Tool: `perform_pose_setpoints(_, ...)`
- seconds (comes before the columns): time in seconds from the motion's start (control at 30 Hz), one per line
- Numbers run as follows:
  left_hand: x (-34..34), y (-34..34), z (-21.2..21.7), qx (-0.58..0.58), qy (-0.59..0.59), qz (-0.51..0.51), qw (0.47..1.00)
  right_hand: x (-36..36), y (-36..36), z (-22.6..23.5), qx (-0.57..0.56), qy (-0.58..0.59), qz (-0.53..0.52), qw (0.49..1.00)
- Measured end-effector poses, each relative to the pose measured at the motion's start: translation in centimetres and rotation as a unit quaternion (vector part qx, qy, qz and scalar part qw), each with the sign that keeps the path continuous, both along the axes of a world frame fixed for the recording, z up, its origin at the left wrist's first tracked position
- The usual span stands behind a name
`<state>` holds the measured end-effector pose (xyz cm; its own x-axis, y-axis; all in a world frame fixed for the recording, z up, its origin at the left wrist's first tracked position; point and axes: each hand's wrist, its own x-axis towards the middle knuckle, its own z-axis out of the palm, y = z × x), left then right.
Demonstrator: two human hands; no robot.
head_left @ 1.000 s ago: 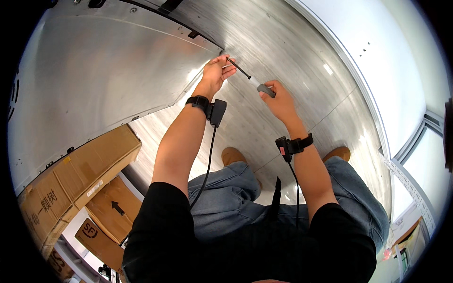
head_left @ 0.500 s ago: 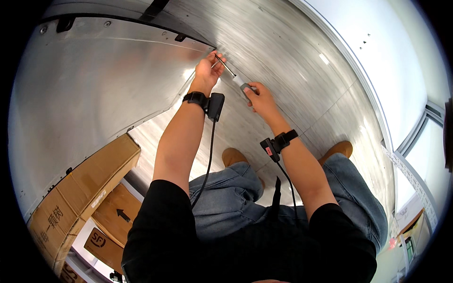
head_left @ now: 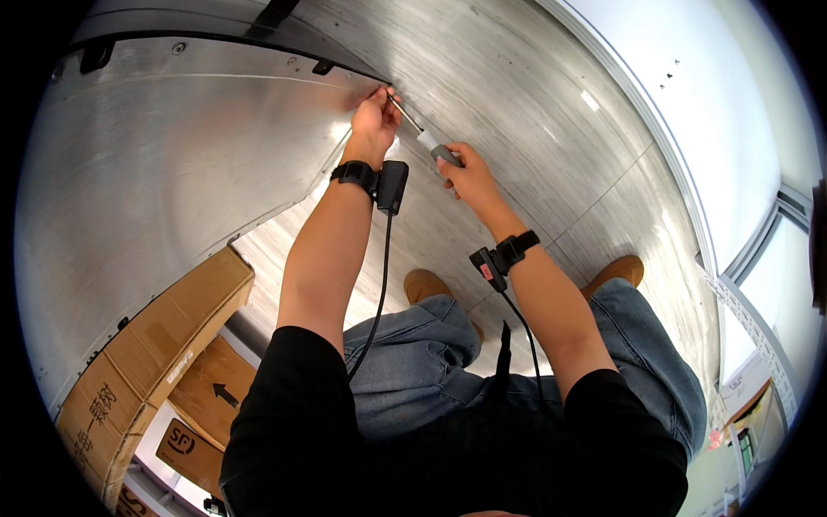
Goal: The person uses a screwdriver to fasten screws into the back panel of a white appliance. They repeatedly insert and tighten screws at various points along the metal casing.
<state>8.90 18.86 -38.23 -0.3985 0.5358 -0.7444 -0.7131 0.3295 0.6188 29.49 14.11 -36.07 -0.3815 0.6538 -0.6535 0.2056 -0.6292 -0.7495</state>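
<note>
A screwdriver (head_left: 428, 140) with a grey and white handle is gripped by my right hand (head_left: 466, 171), its metal shaft slanting up and left. At the shaft's tip, my left hand (head_left: 376, 116) has its fingers pinched together against the far corner of a large silvery metal panel (head_left: 198, 164). Whatever sits between those fingertips, perhaps just the screwdriver's tip, is too small to make out. Screws and dark slots line the panel's top edge. A black strapped device is on each of my wrists, with a cable running back toward me.
Cardboard boxes (head_left: 151, 370) are stacked at the lower left, beneath the panel's near edge. Pale wood-look flooring (head_left: 551, 146) stretches between the panel and a white wall or cabinet front (head_left: 680, 112) on the right. My feet in brown shoes (head_left: 616, 274) stand apart on it.
Both hands and the screwdriver have shifted slightly up and left in the view. The panel's top edge appears a little lower at the left. Each hand keeps its grip.
</note>
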Motion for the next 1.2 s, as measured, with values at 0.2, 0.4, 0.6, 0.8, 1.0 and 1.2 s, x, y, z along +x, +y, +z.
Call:
perform_pose_setpoints(0.2, -0.6, 0.3, -0.6, -0.032, -0.027, 0.013, 0.999, -0.4, 0.2, -0.4, 0.017, -0.003, 0.006, 1.000)
perform_pose_setpoints(0.4, -0.9, 0.4, -0.2, -0.061, -0.054, 0.017, 0.997, -0.6, 0.7, -0.3, 0.028, -0.023, 0.015, 0.999)
perform_pose_setpoints(0.6, -1.3, 0.5, -0.4, -0.058, -0.068, 0.029, 0.996, -0.5, 0.7, -1.3, 0.063, -0.032, 0.021, 0.997)
perform_pose_setpoints(0.8, -1.5, 0.5, -0.2, -0.057, -0.073, -0.001, 0.996, -0.6, 0.7, -1.1, 0.050, -0.035, 0.022, 0.998)
perform_pose_setpoints(1.0, -1.3, 0.3, 0.2, -0.055, -0.088, -0.002, 0.995, -0.7, 0.7, -2.0, 0.055, -0.022, -0.003, 0.998)
perform_pose_setpoints(1.2, -1.5, 0.0, 0.2, -0.048, -0.072, -0.009, 0.996, -0.7, 0.4, -2.4, 0.114, -0.064, -0.007, 0.991)
